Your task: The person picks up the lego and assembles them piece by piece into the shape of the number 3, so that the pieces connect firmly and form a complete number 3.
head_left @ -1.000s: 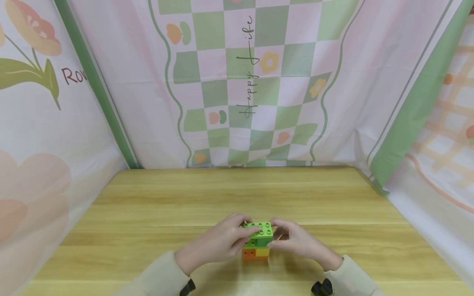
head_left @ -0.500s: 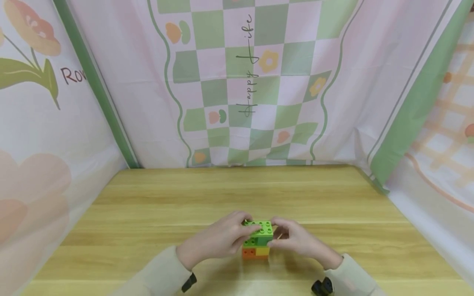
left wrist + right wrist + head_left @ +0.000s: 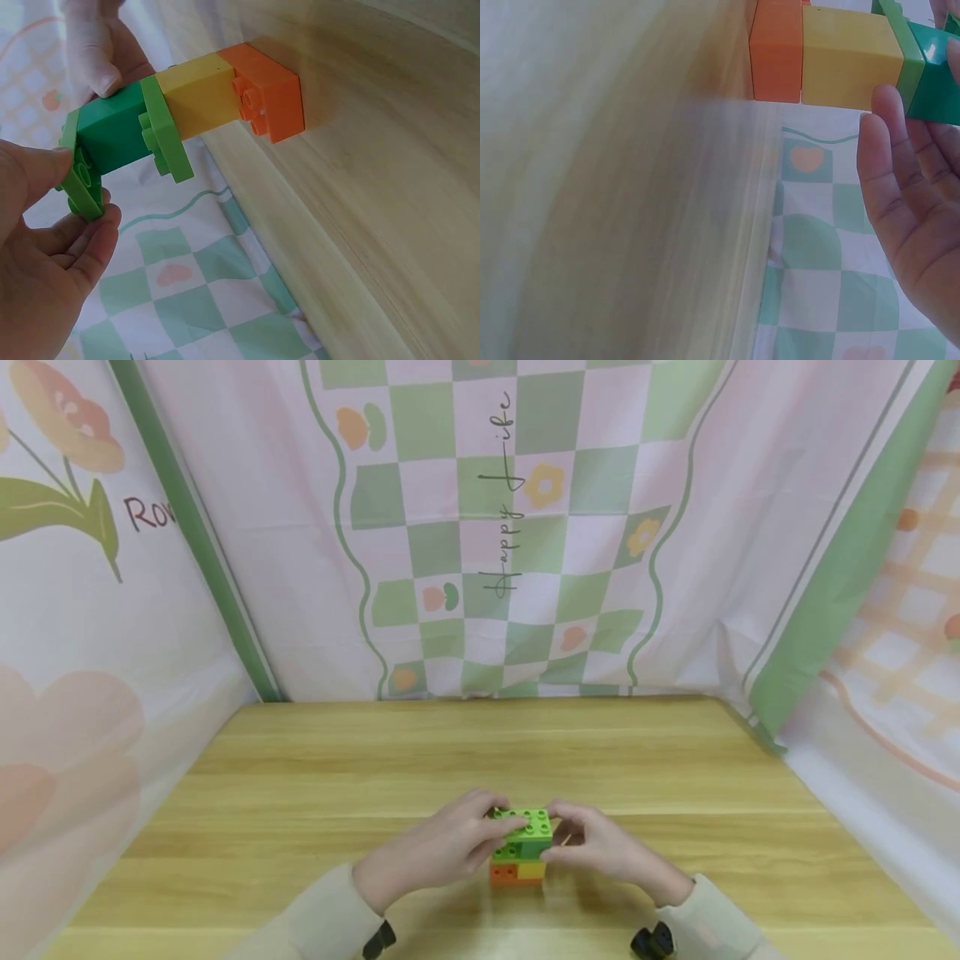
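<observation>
A stack of toy building bricks stands upright on the wooden table. Lowest is an orange brick [image 3: 274, 94], with a yellow brick [image 3: 196, 96] above it. Over that come a light green brick [image 3: 168, 131], a dark green brick [image 3: 116, 127] and, uppermost, another light green brick [image 3: 537, 821]. My left hand [image 3: 453, 842] pinches this top brick between thumb and fingers, the index finger lying across its studs. From the other side my right hand [image 3: 603, 847] holds the dark green brick, its other fingers extended beside the stack in the right wrist view.
The wooden table [image 3: 480, 752] spreads around the stack. A patterned cloth [image 3: 480, 527] hangs behind its far edge, and more printed cloth flanks both sides. Dark wrist devices [image 3: 652, 941] sit at the sleeves.
</observation>
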`<state>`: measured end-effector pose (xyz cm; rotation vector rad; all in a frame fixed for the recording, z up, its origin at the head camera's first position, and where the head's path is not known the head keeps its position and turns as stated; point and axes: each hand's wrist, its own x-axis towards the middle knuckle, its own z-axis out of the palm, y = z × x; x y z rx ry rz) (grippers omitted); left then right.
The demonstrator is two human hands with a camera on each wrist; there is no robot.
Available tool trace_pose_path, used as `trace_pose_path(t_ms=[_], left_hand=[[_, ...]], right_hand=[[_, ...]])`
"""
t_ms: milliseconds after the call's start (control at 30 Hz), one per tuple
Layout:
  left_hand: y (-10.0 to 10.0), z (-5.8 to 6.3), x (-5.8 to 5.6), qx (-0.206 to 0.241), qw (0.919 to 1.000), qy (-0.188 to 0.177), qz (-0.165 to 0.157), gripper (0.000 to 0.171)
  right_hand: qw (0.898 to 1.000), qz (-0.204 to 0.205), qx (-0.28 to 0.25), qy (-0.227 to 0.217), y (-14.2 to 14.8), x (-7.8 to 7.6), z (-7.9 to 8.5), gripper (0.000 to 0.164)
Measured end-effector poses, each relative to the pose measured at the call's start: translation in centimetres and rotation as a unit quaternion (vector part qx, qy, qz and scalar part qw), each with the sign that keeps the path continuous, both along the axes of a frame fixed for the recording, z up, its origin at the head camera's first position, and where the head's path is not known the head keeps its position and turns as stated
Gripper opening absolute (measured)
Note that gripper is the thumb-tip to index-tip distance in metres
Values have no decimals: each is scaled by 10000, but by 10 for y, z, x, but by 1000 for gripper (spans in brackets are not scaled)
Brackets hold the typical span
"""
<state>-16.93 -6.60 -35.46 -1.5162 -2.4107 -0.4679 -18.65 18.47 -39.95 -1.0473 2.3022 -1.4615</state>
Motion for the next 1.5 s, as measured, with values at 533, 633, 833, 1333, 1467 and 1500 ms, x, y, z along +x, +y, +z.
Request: trace_pose_path(t_ms=[533,633,833,1333,1467,1500], left_hand=[[-3,-7,0,366,9978,-557,59,38],[-4,-10,0,483,9967,-655,29,42],[-7,-16,1,813,9919,-974,102,49],[-17,-28,-4,1587,9453,-2779,628,70],[-17,-33,-4,1651,9387,-2939,717,70],[-17,-34,-5,1665,9367,-2986,757,70]], right_hand=[[9999,98,-91,18,1,-1,-2,29],[9998,133,-115,16,1,0,-2,30],[9999,88,-106,19,1,0,-3,31],[9997,-170,118,-114,0,1,-1,36],[9997,-159,127,-120,-1,1,-1,35],[9997,-160,131,-122,-1,1,-1,36]])
